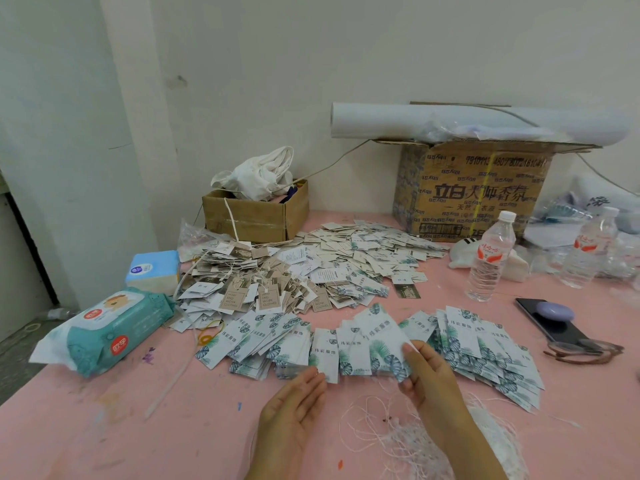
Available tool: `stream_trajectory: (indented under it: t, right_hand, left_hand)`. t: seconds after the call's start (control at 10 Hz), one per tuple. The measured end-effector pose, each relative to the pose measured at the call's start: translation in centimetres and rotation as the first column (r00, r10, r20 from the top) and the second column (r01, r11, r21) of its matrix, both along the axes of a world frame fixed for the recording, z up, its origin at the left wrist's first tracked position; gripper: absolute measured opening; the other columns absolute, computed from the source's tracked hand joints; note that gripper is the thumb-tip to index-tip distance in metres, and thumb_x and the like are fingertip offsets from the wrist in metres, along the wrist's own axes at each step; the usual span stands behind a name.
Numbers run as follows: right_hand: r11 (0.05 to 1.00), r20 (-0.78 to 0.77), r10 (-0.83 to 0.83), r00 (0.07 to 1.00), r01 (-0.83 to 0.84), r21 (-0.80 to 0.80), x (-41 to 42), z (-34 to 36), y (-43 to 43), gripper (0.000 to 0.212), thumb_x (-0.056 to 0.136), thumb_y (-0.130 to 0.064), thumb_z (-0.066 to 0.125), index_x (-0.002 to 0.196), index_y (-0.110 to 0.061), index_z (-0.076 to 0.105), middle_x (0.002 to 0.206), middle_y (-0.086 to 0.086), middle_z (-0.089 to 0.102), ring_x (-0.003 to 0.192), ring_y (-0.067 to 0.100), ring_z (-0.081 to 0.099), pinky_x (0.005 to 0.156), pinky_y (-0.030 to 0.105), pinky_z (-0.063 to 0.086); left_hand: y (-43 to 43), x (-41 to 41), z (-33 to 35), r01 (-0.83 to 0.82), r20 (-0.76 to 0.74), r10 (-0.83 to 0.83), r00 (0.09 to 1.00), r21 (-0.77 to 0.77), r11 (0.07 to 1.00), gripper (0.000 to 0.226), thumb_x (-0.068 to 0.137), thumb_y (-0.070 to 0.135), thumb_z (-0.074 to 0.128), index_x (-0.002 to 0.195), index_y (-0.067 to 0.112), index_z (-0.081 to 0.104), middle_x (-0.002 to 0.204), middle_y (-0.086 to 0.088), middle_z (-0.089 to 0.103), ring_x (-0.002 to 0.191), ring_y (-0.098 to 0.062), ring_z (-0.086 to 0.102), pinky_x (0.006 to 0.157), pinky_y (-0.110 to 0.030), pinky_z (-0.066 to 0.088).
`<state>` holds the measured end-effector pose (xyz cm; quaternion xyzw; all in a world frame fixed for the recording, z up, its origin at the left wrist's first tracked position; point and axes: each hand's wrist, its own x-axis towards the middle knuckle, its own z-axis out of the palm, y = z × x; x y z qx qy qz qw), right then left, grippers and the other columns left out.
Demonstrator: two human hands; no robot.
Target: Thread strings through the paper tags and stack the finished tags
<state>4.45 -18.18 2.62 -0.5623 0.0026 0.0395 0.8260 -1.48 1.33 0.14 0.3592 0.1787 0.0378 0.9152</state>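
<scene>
At a pink table [86, 427], seen through my remote head feed, two bare hands work over a row [485, 351] of leaf-printed paper tags fanned left to right across the near middle. The left hand [294, 407] lies flat and relaxed, fingers straight, its tips touching the near edge of the row. The right hand [431, 379] pinches one tag [384, 344] by its near right edge, thumb on the face and fingers curled beneath, lifting it slightly off its neighbours.

A tangle of white strings [412, 441] sits on the table just near the right hand. Farther off to the left, a pile [242, 282] of tags already carrying strings spreads out; right of it lies a heap [363, 251] of loose ones. I cannot make out the hole in the held tag from here.

I judge the tags light, thin and fairly stiff, likely to slide over one another, so an edge pinch that keeps the hole end free looks best. The strings look limp and prone to snagging; I would draw one out by its end. Wipes [110, 327] sit at the left, and a bottle [490, 258], a phone [554, 323] and a box [474, 188] at the right.
</scene>
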Motion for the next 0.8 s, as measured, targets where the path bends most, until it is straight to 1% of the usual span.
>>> stream_trajectory:
  t: [0.1,0.2,0.3,0.4,0.5,0.6,0.7,0.8]
  right_hand:
    - [0.987,0.02,-0.153,0.988,0.152,0.05,0.5,0.2,-1.5,0.008,0.086,-0.016,0.064,0.087,-0.009,0.063,0.061,-0.004,0.056,0.041,0.007,0.046,0.042,0.016,0.047]
    - [0.946,0.052,-0.325,0.944,0.324,0.018,1.1,0.2,-3.2,0.01,0.091,-0.017,0.061,0.083,-0.011,0.059,0.055,-0.008,0.049,0.042,0.007,0.045,0.044,0.017,0.047]
    - [0.887,0.027,-0.455,0.89,0.456,-0.074,2.5,0.3,-5.1,0.009,0.093,-0.019,0.061,0.088,-0.011,0.061,0.061,0.001,0.049,0.048,0.012,0.048,0.045,0.019,0.048]
    - [0.824,-0.031,-0.554,0.832,0.544,-0.158,4.4,0.7,-7.0,0.011,0.093,-0.018,0.061,0.097,-0.007,0.06,0.064,0.008,0.054,0.048,0.015,0.054,0.041,0.019,0.047]
    - [0.781,-0.024,-0.604,0.797,0.586,-0.217,5.9,1.2,-8.0,0.021,0.094,-0.017,0.06,0.103,0.001,0.059,0.066,0.01,0.059,0.053,0.016,0.058,0.043,0.018,0.049]
    - [0.75,0.007,-0.593,0.805,0.556,-0.358,6.4,1.9,-8.2,0.033,0.094,-0.028,0.06,0.107,0.002,0.062,0.078,0.014,0.067,0.062,0.023,0.062,0.074,0.038,0.055]
    - [0.558,0.155,-0.567,0.809,0.516,-0.65,5.9,1.7,-8.0,0.053,0.097,-0.038,0.051,0.134,0.0,0.049,0.122,0.02,0.061,0.104,0.036,0.063,0.098,0.05,0.045]
    - [0.401,0.331,-0.487,0.808,0.544,-0.737,3.9,1.4,-6.8,0.05,0.101,-0.029,0.043,0.146,-0.008,0.035,0.154,0.013,0.029,0.132,0.031,0.04,0.109,0.046,0.031]
  left_hand:
    - [0.0,0.0,-0.2,0.01,-0.004,-0.01,1.0,0.014,1.0,0.022,0.095,-0.005,0.047,0.1,-0.004,0.068,0.091,-0.02,0.074,0.085,-0.026,0.069,0.067,-0.025,0.059]
    - [0.1,0.2,-0.4,0.008,-0.015,-0.008,1.0,0.004,1.0,0.021,0.095,-0.005,0.047,0.099,-0.004,0.067,0.086,-0.019,0.075,0.089,-0.029,0.064,0.063,-0.025,0.059]
    - [0.1,0.4,-0.5,-0.005,-0.026,0.005,1.0,-0.012,1.0,0.02,0.095,-0.005,0.047,0.098,-0.005,0.067,0.08,-0.018,0.074,0.084,-0.029,0.062,0.058,-0.025,0.059]
    - [0.3,0.6,-0.7,-0.017,-0.04,0.017,0.999,-0.015,1.0,0.02,0.096,-0.003,0.046,0.097,-0.004,0.067,0.076,-0.017,0.074,0.08,-0.028,0.06,0.055,-0.024,0.058]
    - [0.3,0.8,-0.8,-0.027,-0.056,0.026,0.998,-0.015,1.0,0.02,0.096,-0.003,0.048,0.095,-0.003,0.068,0.072,-0.014,0.074,0.069,-0.024,0.062,0.053,-0.023,0.058]
    - [0.3,0.9,-0.9,-0.03,-0.067,0.028,0.997,-0.019,0.999,0.019,0.095,-0.003,0.049,0.094,-0.002,0.068,0.07,-0.014,0.073,0.062,-0.021,0.064,0.052,-0.023,0.058]
    - [0.4,1.0,-1.2,-0.025,-0.054,0.023,0.998,-0.037,0.999,0.021,0.095,-0.004,0.047,0.093,-0.002,0.068,0.069,-0.014,0.073,0.052,-0.017,0.067,0.05,-0.023,0.057]
    - [0.3,1.0,-1.3,-0.036,-0.062,0.034,0.997,-0.03,0.999,0.022,0.095,-0.004,0.046,0.093,-0.001,0.068,0.069,-0.014,0.073,0.053,-0.017,0.066,0.05,-0.023,0.057]
